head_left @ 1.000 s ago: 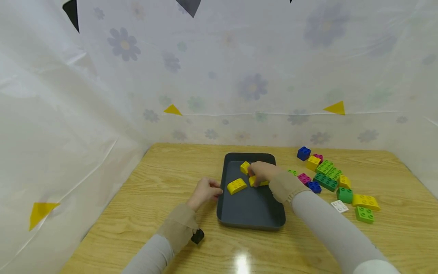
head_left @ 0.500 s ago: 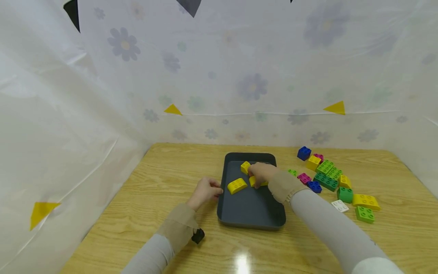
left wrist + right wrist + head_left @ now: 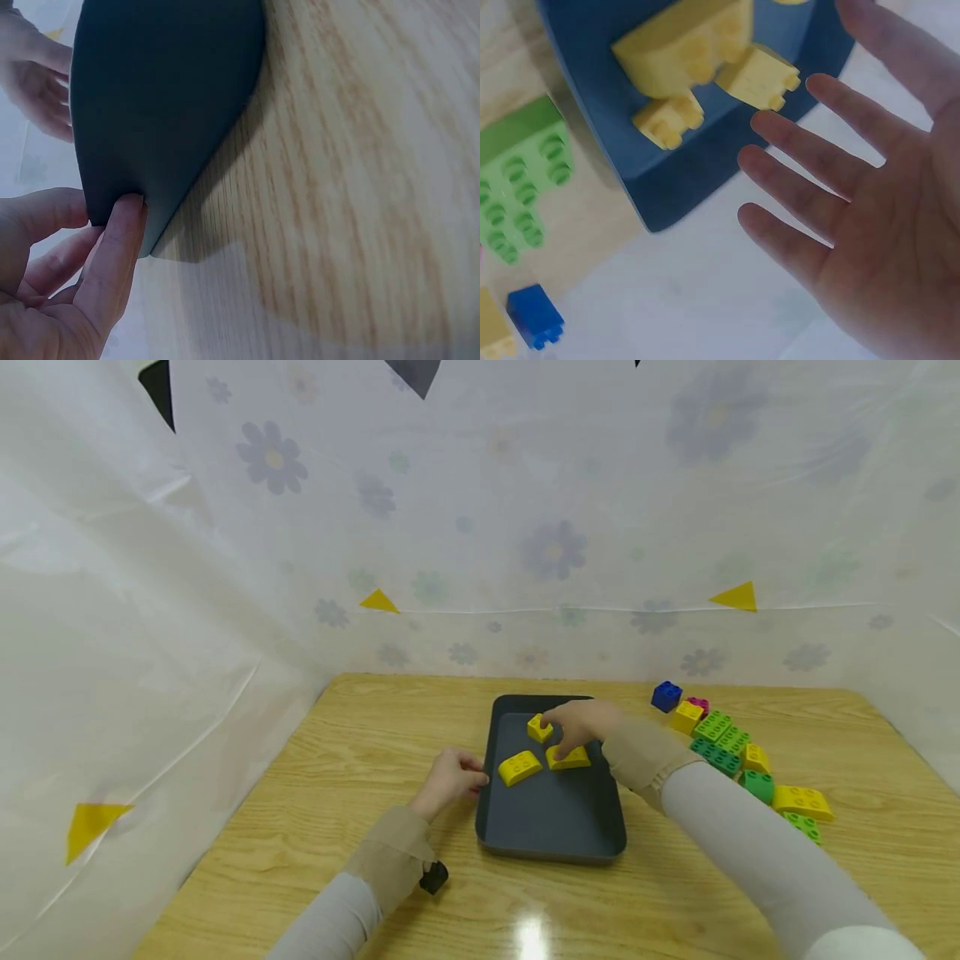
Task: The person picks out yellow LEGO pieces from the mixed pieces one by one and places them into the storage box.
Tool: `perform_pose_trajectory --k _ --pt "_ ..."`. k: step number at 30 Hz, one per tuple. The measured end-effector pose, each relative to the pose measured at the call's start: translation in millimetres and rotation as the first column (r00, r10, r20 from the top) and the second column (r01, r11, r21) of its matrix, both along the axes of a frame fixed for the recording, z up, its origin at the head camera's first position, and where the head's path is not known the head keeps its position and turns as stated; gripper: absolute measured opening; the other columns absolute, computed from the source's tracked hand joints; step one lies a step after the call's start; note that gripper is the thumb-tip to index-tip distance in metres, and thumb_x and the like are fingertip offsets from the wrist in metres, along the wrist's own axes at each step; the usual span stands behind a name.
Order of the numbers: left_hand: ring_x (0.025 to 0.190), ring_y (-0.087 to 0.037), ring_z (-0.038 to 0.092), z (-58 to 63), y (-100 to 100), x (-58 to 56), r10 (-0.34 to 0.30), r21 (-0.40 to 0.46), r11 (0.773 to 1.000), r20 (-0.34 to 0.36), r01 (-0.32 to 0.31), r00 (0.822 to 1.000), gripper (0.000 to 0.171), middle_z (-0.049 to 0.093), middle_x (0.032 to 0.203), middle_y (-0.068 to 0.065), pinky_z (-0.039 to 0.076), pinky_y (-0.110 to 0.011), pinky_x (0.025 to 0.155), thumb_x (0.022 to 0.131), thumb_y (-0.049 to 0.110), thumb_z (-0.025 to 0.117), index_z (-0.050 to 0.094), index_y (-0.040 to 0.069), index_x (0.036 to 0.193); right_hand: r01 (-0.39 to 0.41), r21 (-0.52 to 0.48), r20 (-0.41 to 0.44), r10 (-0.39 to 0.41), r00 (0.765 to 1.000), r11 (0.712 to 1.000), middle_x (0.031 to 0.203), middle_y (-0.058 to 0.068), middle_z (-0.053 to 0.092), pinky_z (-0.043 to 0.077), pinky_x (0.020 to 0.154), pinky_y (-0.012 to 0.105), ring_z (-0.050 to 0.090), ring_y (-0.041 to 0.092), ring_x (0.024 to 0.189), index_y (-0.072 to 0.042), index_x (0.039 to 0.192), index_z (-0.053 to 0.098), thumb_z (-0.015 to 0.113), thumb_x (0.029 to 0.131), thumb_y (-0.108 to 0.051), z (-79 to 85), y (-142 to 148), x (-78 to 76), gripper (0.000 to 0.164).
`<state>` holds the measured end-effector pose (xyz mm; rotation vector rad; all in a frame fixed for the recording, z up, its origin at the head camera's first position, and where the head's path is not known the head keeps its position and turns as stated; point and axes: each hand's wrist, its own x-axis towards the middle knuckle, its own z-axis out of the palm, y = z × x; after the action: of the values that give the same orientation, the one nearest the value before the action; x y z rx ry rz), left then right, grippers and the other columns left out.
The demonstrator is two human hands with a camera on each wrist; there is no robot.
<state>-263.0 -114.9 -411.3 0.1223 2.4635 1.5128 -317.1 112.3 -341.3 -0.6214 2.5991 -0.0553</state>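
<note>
Tray: the dark tray (image 3: 547, 831) sat on the wooden bench (image 3: 405, 714), with the brick pile to its right
Left hand: the left hand (image 3: 448, 779) was narrow, its thumb and a finger lightly pinching the tray's left rim
Right hand: the right hand (image 3: 587, 724) was wide, its fingers spread over the far part of the tray and gripping nothing; whether a fingertip touched a brick could not be told
Yellow bricks inside: a left curved brick (image 3: 519, 767), a right curved brick (image 3: 568, 761) partly under the right hand, and a small brick (image 3: 537, 729) beyond them; the right wrist view also showed a second small brick (image 3: 669, 118) by the tray wall, seemingly hidden by the hand in the head view
Brick pile: outside lay a yellow cube (image 3: 686, 717), a yellow piece (image 3: 755, 758) and a long yellow brick (image 3: 802, 802), among a blue brick (image 3: 666, 697), a magenta brick (image 3: 698, 704), green bricks (image 3: 712, 726) and others partly behind the right sleeve
Done: four yellow bricks lay in the tray, and the right curved brick looked freshly released, as far as one could judge
Left: the tray held only yellow, so the work looked partway through, with three visible yellow bricks outside it
</note>
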Motion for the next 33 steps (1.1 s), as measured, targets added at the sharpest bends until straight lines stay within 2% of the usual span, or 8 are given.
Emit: perform_pose_trajectory --k 4,7,11,15,19,22,29,33 --pt "0.069 -0.020 0.063 -0.6 -0.2 -0.3 0.001 -0.002 1.000 0.002 -0.001 1.000 0.019 0.063 0.089 -0.017 0.058 -0.034 0.065 0.083 -0.002 0.061 0.062 -0.011 0.099 -0.035 -0.067 0.018 0.036 0.999 0.997 0.141 0.020 0.034 0.039 0.097 0.051 0.037 0.039 0.124 -0.010 0.139 0.037 0.064 0.086 -0.030 16.0 9.4 1.1 0.063" --pt "0.069 -0.020 0.063 -1.0 -0.5 -0.7 0.002 -0.005 1.000 0.002 -0.002 1.000 0.019 0.063 0.089 -0.017 0.058 -0.034 0.065 0.083 -0.002 0.061 0.062 -0.010 0.100 -0.061 -0.113 -0.016 0.059 0.998 0.992 0.143 0.023 0.029 0.034 0.100 0.054 0.031 0.042 0.128 -0.009 0.141 0.033 0.062 0.088 -0.031 27.7 20.3 3.7 0.065" --pt "0.068 -0.020 0.063 -1.3 -0.5 -0.8 0.004 -0.001 1.000 0.001 -0.004 1.000 0.017 0.063 0.088 -0.016 0.058 -0.034 0.065 0.083 -0.002 0.062 0.063 -0.010 0.098 -0.092 -0.149 -0.119 0.074 0.990 0.985 0.142 0.025 0.028 0.034 0.099 0.058 0.031 0.044 0.127 -0.010 0.141 0.034 0.062 0.087 -0.036 37.1 37.7 8.1 0.067" --pt "0.068 -0.020 0.063 -2.2 -1.1 -0.3 0.008 0.009 1.000 0.003 -0.008 1.000 0.016 0.063 0.087 -0.016 0.058 -0.034 0.065 0.082 -0.003 0.062 0.063 -0.010 0.096 -0.108 -0.209 -0.217 0.061 0.974 0.972 0.142 0.025 0.029 0.035 0.096 0.061 0.032 0.045 0.126 -0.010 0.140 0.035 0.064 0.085 -0.036 39.4 56.4 12.2 0.067" --pt "0.068 -0.020 0.063 -2.9 -1.6 -0.1 0.014 0.008 1.000 0.011 -0.014 1.000 0.017 0.063 0.089 -0.017 0.058 -0.034 0.065 0.083 -0.002 0.062 0.063 -0.010 0.098 -0.127 -0.303 -0.316 0.026 0.949 0.945 0.141 0.026 0.029 0.034 0.096 0.061 0.030 0.046 0.125 -0.007 0.139 0.036 0.065 0.085 -0.030 38.5 78.6 15.3 0.065" --pt "0.069 -0.020 0.063 -2.5 -1.4 -0.1 0.018 0.008 1.000 0.020 -0.018 1.000 0.020 0.063 0.091 -0.018 0.058 -0.034 0.065 0.083 -0.002 0.062 0.062 -0.011 0.100 -0.129 -0.360 -0.355 -0.008 0.935 0.924 0.139 0.027 0.028 0.034 0.095 0.062 0.030 0.047 0.124 -0.004 0.139 0.035 0.065 0.086 -0.025 41.5 95.0 19.7 0.064" --pt "0.067 -0.019 0.063 -2.7 -1.6 -0.5 0.022 0.008 1.000 0.020 -0.022 1.000 0.019 0.063 0.089 -0.017 0.058 -0.033 0.064 0.082 -0.002 0.062 0.062 -0.011 0.099 -0.050 -0.340 -0.418 -0.103 0.902 0.939 0.142 0.027 0.024 0.034 0.093 0.064 0.028 0.048 0.124 -0.007 0.140 0.032 0.064 0.086 -0.028 47.6 133.4 30.6 0.067" --pt "0.066 -0.019 0.063 -3.6 -1.5 -0.5 0.018 0.005 1.000 0.017 -0.019 1.000 0.018 0.064 0.087 -0.016 0.058 -0.033 0.063 0.082 -0.002 0.063 0.063 -0.010 0.097 -0.024 -0.365 -0.438 -0.149 0.886 0.931 0.140 0.030 0.023 0.034 0.091 0.065 0.029 0.050 0.122 -0.005 0.141 0.029 0.065 0.086 -0.023 43.9 157.4 35.7 0.069"
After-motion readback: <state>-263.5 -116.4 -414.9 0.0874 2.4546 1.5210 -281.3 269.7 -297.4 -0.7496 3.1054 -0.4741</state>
